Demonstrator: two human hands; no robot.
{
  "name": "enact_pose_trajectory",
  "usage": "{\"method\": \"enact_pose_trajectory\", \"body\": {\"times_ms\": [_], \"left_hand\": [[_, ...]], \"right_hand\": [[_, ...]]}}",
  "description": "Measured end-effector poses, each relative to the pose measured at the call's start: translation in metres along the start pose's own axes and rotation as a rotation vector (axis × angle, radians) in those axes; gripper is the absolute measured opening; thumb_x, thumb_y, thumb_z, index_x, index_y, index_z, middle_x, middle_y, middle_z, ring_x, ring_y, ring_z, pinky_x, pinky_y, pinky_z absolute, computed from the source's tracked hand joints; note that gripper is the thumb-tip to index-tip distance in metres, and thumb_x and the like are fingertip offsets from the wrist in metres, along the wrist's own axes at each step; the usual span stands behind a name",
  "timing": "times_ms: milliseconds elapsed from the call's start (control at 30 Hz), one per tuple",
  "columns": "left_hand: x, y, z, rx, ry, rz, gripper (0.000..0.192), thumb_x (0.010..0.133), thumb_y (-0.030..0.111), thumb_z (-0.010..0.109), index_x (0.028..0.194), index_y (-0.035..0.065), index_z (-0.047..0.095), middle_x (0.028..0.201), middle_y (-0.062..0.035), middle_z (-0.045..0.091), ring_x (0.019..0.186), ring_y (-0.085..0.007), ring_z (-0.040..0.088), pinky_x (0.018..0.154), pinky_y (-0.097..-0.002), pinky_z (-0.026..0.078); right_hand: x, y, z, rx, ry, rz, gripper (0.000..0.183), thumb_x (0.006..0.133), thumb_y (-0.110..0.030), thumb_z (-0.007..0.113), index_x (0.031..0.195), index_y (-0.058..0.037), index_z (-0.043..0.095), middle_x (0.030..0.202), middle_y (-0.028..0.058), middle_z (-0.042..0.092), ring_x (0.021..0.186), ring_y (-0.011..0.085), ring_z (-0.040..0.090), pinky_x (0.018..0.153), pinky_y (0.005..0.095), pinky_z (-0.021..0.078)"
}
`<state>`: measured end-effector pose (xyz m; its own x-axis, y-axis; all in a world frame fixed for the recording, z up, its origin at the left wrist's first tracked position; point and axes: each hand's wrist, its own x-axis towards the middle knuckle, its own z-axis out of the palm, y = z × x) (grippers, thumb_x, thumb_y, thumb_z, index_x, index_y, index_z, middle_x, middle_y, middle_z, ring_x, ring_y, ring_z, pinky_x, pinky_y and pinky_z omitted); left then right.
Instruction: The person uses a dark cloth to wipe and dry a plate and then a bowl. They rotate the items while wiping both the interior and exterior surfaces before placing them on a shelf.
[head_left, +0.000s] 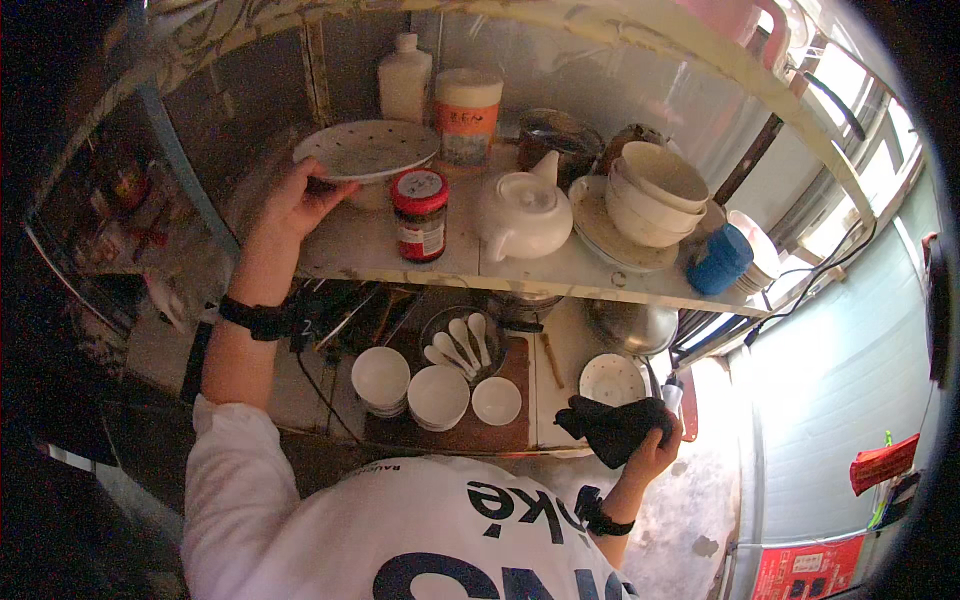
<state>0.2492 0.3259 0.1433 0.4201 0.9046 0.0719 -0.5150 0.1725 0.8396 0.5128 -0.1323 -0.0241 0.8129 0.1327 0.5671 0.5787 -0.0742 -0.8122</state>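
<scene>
My left hand (311, 199) grips the near left rim of a shallow white plate (367, 146) with small dark marks, above the upper shelf at the left. What the plate rests on is partly hidden. Just right of it stands a jar with a red lid (420, 214). Low at the right, my right hand (660, 442) is closed on a black cloth (615, 429), beside a small speckled white bowl (611, 380) on the lower surface. A white teapot (527, 214) stands at the middle of the upper shelf.
Behind are a white plastic bottle (405, 79) and a tub with an orange label (466, 116). Stacked bowls (656, 195) and a blue container (720, 259) stand at the right. Below the shelf (465, 271) are stacked white bowls (381, 379), white spoons (478, 334) and a metal bowl (637, 326).
</scene>
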Motion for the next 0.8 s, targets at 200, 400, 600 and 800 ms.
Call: {"method": "enact_pose_trajectory", "body": {"times_ms": [200, 400, 600, 800], "left_hand": [[-0.015, 0.013, 0.008, -0.164, 0.078, -0.015, 0.030, 0.076, 0.001, 0.044, 0.103, -0.0079, 0.036, 0.111, -0.0211, 0.036, 0.100, -0.0377, 0.042, 0.079, -0.0472, 0.046], [-0.015, 0.014, -0.004, -0.291, -0.007, -0.047, 0.026, 0.075, 0.000, 0.046, 0.100, -0.0080, 0.040, 0.107, -0.0213, 0.040, 0.100, -0.0352, 0.043, 0.082, -0.0469, 0.044], [-0.015, 0.015, -0.015, -0.221, 0.070, 0.031, 0.028, 0.076, 0.002, 0.047, 0.103, -0.0058, 0.041, 0.109, -0.0200, 0.042, 0.101, -0.0330, 0.043, 0.083, -0.0458, 0.044], [-0.053, 0.015, -0.020, -0.334, -0.086, 0.141, 0.034, 0.074, 0.002, 0.049, 0.106, -0.0039, 0.040, 0.110, -0.0181, 0.042, 0.102, -0.0296, 0.043, 0.082, -0.0427, 0.045]], "right_hand": [[-0.003, -0.007, 0.007, 0.023, -0.019, -0.005, 0.035, 0.079, -0.027, 0.048, 0.097, 0.0026, 0.050, 0.094, 0.0128, 0.054, 0.088, 0.0232, 0.050, 0.080, 0.0329, 0.0381], [-0.001, -0.014, 0.006, -0.043, -0.026, 0.007, 0.032, 0.078, -0.023, 0.048, 0.096, 0.0028, 0.051, 0.094, 0.0128, 0.054, 0.088, 0.0228, 0.050, 0.080, 0.0321, 0.0379], [0.000, -0.021, 0.013, 0.003, -0.008, 0.036, 0.030, 0.077, -0.019, 0.046, 0.097, 0.0029, 0.051, 0.095, 0.0129, 0.054, 0.089, 0.0231, 0.049, 0.081, 0.0320, 0.0376], [0.001, -0.017, 0.011, -0.016, -0.045, -0.019, 0.028, 0.072, -0.006, 0.042, 0.097, 0.0029, 0.050, 0.094, 0.0129, 0.053, 0.088, 0.0221, 0.050, 0.081, 0.0320, 0.0373]]}}
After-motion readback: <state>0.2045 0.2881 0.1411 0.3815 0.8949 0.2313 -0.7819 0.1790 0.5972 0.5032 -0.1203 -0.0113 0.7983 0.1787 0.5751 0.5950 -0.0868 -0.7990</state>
